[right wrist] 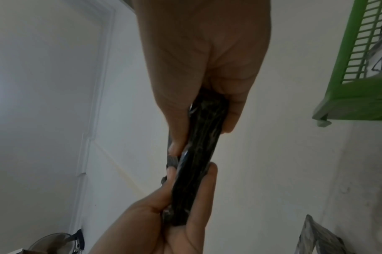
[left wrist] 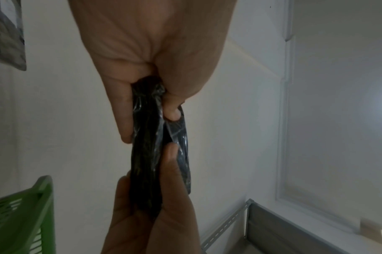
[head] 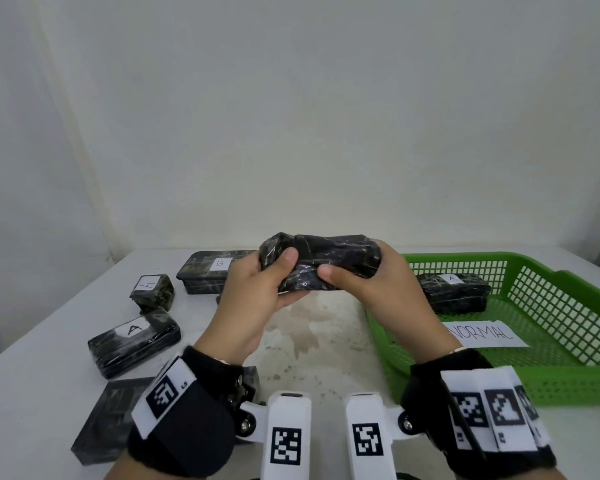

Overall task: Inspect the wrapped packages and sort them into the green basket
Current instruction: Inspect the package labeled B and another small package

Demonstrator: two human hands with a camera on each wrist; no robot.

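Both hands hold one long dark wrapped package point(head: 321, 259) level above the table's middle. My left hand point(head: 257, 289) grips its left end, thumb on the near face. My right hand point(head: 371, 282) grips the right end the same way. The wrap is crinkled and glossy in the left wrist view, package point(left wrist: 148, 154), and in the right wrist view, package point(right wrist: 198, 154). The green basket point(head: 568, 379) sits at the right with one package labelled A point(head: 452, 292) inside, beside a paper slip reading NORMAL point(head: 485, 334).
On the white table point(head: 32, 410), left side, lie a long package labelled B point(head: 212, 275), a small cube package labelled A point(head: 152, 292), a flat package labelled A point(head: 134, 344) and a dark unlabelled package point(head: 108, 420) near the front edge. A plain wall stands behind.
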